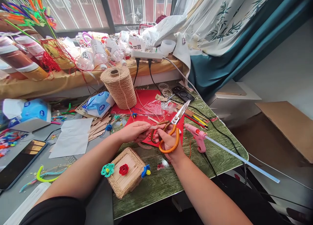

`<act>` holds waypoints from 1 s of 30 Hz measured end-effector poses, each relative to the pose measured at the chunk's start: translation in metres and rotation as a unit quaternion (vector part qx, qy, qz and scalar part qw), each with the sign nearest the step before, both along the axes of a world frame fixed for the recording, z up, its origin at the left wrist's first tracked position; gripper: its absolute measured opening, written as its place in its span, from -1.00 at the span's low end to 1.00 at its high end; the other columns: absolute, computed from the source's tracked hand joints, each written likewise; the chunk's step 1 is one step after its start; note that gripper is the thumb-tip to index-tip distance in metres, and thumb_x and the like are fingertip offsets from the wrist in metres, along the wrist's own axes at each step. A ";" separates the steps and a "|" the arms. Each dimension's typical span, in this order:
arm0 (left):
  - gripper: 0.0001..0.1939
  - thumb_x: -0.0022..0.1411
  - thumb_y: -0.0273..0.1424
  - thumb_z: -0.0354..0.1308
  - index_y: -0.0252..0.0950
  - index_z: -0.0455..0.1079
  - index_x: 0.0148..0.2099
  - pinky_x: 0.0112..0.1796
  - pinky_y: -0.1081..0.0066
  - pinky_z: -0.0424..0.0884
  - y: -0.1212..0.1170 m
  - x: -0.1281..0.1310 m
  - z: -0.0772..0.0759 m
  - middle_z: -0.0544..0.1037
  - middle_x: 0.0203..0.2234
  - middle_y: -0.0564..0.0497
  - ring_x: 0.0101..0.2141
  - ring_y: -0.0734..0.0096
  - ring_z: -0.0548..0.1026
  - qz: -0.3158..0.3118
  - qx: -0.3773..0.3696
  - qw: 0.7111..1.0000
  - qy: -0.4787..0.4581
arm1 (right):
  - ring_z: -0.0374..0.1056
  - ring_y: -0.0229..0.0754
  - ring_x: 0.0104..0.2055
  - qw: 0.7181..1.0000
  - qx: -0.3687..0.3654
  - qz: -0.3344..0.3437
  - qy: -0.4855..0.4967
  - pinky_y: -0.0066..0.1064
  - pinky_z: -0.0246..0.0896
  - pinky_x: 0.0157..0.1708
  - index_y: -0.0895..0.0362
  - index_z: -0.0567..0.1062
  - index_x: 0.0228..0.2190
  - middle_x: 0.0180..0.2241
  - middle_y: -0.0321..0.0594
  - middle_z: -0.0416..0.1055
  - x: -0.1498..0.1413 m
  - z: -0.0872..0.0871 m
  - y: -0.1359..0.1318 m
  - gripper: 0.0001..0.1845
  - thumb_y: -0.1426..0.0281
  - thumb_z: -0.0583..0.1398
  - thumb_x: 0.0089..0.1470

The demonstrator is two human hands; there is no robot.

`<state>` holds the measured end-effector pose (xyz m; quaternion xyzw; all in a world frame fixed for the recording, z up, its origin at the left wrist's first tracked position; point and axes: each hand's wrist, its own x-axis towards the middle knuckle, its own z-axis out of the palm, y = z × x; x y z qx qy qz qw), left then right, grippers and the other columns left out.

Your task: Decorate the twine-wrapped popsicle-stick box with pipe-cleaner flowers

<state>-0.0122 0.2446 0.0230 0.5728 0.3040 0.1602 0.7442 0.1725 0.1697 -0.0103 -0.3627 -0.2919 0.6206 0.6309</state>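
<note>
My right hand (168,140) is closed round the orange handles of a pair of scissors (180,113), whose blades point up and away to the right. Close beside it, my left hand (137,131) is closed in a pinch on a thin pale strip (154,126), which reaches toward the right fingertips. What the strip is made of is too small to tell. Below the hands lies a box of wooden sticks edged in twine (127,171), with a red rose (123,169), a green flower (107,170) and a blue flower (146,171) on it.
A large twine spool (119,88) stands on red paper (144,98) behind my hands. The pink glue gun (198,137) lies to the right, its long glue stick past the table edge. Wooden sticks (99,126), tissue packs (97,103) and a phone (22,163) lie left.
</note>
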 end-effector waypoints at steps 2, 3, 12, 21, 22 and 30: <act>-0.44 0.37 0.13 0.17 -0.24 0.20 -0.38 -0.65 0.55 0.05 0.000 0.002 -0.001 0.07 -0.65 0.25 -0.67 0.61 0.04 0.056 0.022 0.998 -0.020 | 0.42 -0.29 -0.45 1.000 0.003 0.014 0.008 -0.46 0.37 -0.49 0.09 0.54 -0.24 -0.28 -0.21 0.60 0.001 0.001 -0.001 -0.74 0.30 0.45 0.09; -0.44 0.34 0.12 0.23 -0.24 0.20 -0.38 -0.63 0.57 0.07 0.000 0.002 -0.001 0.10 -0.62 0.24 -0.65 0.63 0.06 0.092 0.048 0.994 -0.027 | 0.43 -0.29 -0.44 1.000 0.004 0.027 0.009 -0.44 0.39 -0.47 0.09 0.55 -0.22 -0.24 -0.19 0.62 0.001 0.001 -0.002 -0.75 0.30 0.44 0.10; -0.63 0.17 -0.20 0.50 -0.31 0.55 -0.09 -0.37 0.47 0.49 -0.001 -0.003 -0.003 0.62 -0.35 -0.01 -0.40 0.41 0.57 0.117 0.264 0.957 -0.018 | 0.36 -0.29 -0.51 0.995 0.015 0.103 0.000 -0.44 0.31 -0.46 0.12 0.59 -0.15 -0.47 -0.34 0.49 -0.001 -0.002 -0.007 -0.65 0.32 0.46 0.03; -0.82 0.37 -0.29 0.36 -0.27 0.61 -0.27 -0.40 0.49 0.34 0.002 -0.004 -0.004 0.57 -0.54 0.04 -0.49 0.52 0.44 0.121 0.546 0.829 0.027 | 0.31 -0.31 -0.50 0.994 0.010 0.092 -0.052 -0.46 0.25 -0.47 0.12 0.54 -0.28 -0.46 -0.36 0.43 -0.001 0.002 -0.007 -0.68 0.30 0.49 -0.03; -0.82 0.37 -0.29 0.36 -0.27 0.61 -0.27 -0.40 0.48 0.33 0.001 -0.003 -0.004 0.56 -0.54 0.04 -0.49 0.51 0.44 0.124 0.556 0.821 0.023 | 0.32 -0.31 -0.49 0.995 0.012 0.087 -0.052 -0.45 0.27 -0.46 0.13 0.54 -0.27 -0.45 -0.35 0.43 -0.002 0.002 -0.008 -0.68 0.29 0.48 -0.01; -0.75 0.39 -0.21 0.31 -0.27 0.55 -0.28 -0.43 0.45 0.26 0.007 -0.008 0.001 0.49 -0.53 0.07 -0.50 0.49 0.35 0.181 0.533 0.824 0.070 | 0.40 -0.29 -0.43 0.997 0.011 0.065 -0.035 -0.42 0.40 -0.43 0.12 0.62 -0.10 -0.35 -0.30 0.47 -0.002 0.008 -0.011 -0.63 0.27 0.46 0.06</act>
